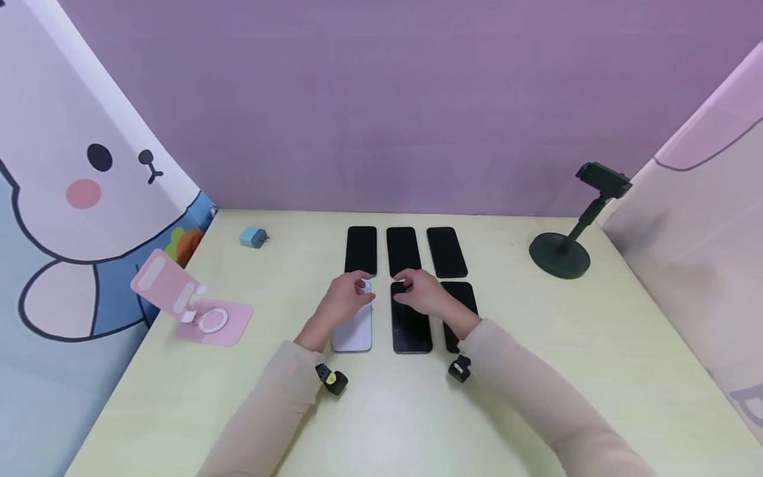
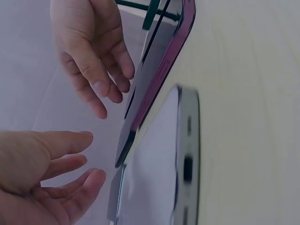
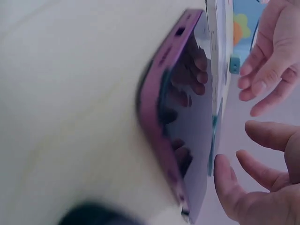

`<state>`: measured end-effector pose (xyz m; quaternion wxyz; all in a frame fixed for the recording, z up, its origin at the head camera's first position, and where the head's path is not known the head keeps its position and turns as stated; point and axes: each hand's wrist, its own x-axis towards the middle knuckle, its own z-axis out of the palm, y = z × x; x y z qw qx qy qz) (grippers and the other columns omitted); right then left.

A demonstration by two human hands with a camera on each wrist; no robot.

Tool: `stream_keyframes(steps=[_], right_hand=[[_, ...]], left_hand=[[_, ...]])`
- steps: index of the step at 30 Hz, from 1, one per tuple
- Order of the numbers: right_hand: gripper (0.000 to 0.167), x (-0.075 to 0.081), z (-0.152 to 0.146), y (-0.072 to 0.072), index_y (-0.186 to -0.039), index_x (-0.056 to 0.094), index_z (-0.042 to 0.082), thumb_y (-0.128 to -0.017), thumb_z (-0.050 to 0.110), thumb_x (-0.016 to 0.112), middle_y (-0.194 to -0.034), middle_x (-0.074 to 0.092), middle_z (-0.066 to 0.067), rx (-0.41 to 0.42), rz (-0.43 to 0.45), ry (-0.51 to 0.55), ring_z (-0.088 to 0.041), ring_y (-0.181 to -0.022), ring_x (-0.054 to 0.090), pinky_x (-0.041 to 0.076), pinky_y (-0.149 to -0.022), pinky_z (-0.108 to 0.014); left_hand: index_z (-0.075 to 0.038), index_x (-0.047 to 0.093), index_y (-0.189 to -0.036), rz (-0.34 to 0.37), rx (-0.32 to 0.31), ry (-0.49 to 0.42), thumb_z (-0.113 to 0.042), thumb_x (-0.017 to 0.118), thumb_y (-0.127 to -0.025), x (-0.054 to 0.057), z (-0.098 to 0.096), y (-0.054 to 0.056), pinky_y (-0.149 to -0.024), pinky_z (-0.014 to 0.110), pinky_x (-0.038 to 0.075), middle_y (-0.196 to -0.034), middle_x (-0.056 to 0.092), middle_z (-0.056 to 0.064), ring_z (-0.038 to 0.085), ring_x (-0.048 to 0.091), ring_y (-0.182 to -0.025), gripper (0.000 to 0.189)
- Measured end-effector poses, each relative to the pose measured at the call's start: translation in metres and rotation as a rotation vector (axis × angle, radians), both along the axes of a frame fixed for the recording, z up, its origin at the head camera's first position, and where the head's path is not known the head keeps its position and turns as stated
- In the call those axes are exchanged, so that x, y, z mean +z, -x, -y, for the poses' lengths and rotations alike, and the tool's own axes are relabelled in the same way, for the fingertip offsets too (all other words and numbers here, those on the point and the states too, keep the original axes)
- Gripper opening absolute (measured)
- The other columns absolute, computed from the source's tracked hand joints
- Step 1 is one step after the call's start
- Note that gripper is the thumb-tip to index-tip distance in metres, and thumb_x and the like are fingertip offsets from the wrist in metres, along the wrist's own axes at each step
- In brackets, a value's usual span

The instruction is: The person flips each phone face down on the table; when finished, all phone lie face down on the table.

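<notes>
My left hand (image 1: 346,298) hovers over a phone with a pale face (image 1: 353,329), its fingers loosely bent and nothing between them. In the left wrist view that phone's silvery edge with a port (image 2: 188,159) faces the camera. Over the middle phone of the front row, a dark-screened one (image 1: 411,331), is my right hand (image 1: 422,293), its fingers also loosely bent around nothing. The purple frame (image 3: 152,119) of this phone shows in the right wrist view. Both wrist views show the fingertips apart from the phones. A third front phone (image 1: 460,298) lies partly under my right wrist.
Three black phones, left (image 1: 361,248), middle (image 1: 403,248) and right (image 1: 447,252), form the back row. At the left are a pink folding stand (image 1: 229,328) with a white ring and a blue plug adapter (image 1: 253,236). A dark green phone stand (image 1: 559,255) rises at the right.
</notes>
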<state>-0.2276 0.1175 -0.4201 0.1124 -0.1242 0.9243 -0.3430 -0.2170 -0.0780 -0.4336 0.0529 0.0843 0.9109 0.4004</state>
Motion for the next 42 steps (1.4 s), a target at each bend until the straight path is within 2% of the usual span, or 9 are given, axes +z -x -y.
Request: stream_keyframes(steps=[3, 8, 12, 17, 27, 33, 42], right_hand=[[0.038, -0.001, -0.015, -0.005, -0.125, 0.061, 0.001, -0.089, 0.011, 0.069, -0.117, 0.058, -0.021, -0.027, -0.01, 0.003, -0.03, -0.104, 0.058, 0.05, -0.085, -0.042], [0.041, -0.006, -0.032, -0.011, -0.127, 0.06, 0.003, -0.089, 0.012, 0.07, -0.118, 0.055, -0.02, -0.103, 0.028, -0.03, -0.031, -0.106, 0.057, 0.051, -0.082, -0.041], [0.042, -0.011, -0.037, -0.013, -0.127, 0.059, 0.003, -0.088, 0.012, 0.071, -0.117, 0.06, -0.02, -0.11, 0.043, -0.065, -0.032, -0.105, 0.059, 0.05, -0.085, -0.043], [0.043, -0.014, -0.037, -0.013, -0.127, 0.059, 0.004, -0.087, 0.012, 0.073, -0.112, 0.064, -0.017, -0.112, 0.052, -0.071, -0.03, -0.1, 0.061, 0.05, -0.084, -0.042], [0.042, -0.015, -0.036, -0.006, -0.127, 0.059, 0.003, -0.087, 0.009, 0.071, -0.107, 0.066, -0.013, -0.146, 0.098, -0.023, -0.022, -0.086, 0.065, 0.053, -0.072, -0.035], [0.042, -0.015, -0.034, -0.004, -0.127, 0.059, 0.003, -0.087, 0.006, 0.071, -0.106, 0.065, -0.013, -0.149, 0.115, -0.014, -0.022, -0.086, 0.064, 0.052, -0.07, -0.034], [0.041, -0.015, -0.032, -0.004, -0.126, 0.06, 0.003, -0.086, 0.002, 0.07, -0.104, 0.066, -0.014, -0.19, 0.129, 0.006, -0.022, -0.083, 0.063, 0.052, -0.067, -0.032]], left_hand=[[-0.003, 0.061, -0.127, 0.02, -0.026, -0.021, -0.013, 0.071, -0.089, -0.004, -0.009, 0.0, -0.082, 0.037, 0.052, -0.107, 0.065, 0.012, 0.025, 0.062, -0.099, 0.04], [-0.005, 0.06, -0.127, 0.049, -0.051, -0.02, -0.015, 0.072, -0.088, -0.012, -0.021, 0.0, -0.085, 0.039, 0.051, -0.108, 0.066, 0.013, 0.026, 0.063, -0.102, 0.042], [-0.005, 0.061, -0.127, 0.068, -0.063, -0.021, -0.015, 0.073, -0.088, -0.02, -0.029, 0.0, -0.087, 0.04, 0.05, -0.107, 0.066, 0.014, 0.026, 0.063, -0.1, 0.042], [-0.004, 0.061, -0.127, 0.058, -0.077, -0.034, -0.014, 0.073, -0.088, -0.026, -0.036, 0.002, -0.088, 0.04, 0.05, -0.106, 0.067, 0.014, 0.026, 0.063, -0.099, 0.042], [-0.004, 0.064, -0.123, 0.024, -0.055, -0.053, -0.011, 0.074, -0.086, -0.026, -0.043, 0.009, -0.084, 0.037, 0.05, -0.098, 0.066, 0.011, 0.023, 0.062, -0.09, 0.039], [-0.003, 0.065, -0.123, 0.044, -0.041, -0.027, -0.01, 0.075, -0.086, -0.026, -0.043, 0.012, -0.086, 0.038, 0.049, -0.101, 0.066, 0.011, 0.024, 0.06, -0.093, 0.039], [-0.001, 0.067, -0.119, 0.029, -0.043, -0.014, -0.007, 0.075, -0.084, -0.027, -0.045, 0.011, -0.085, 0.037, 0.049, -0.096, 0.066, 0.01, 0.024, 0.06, -0.091, 0.036]])
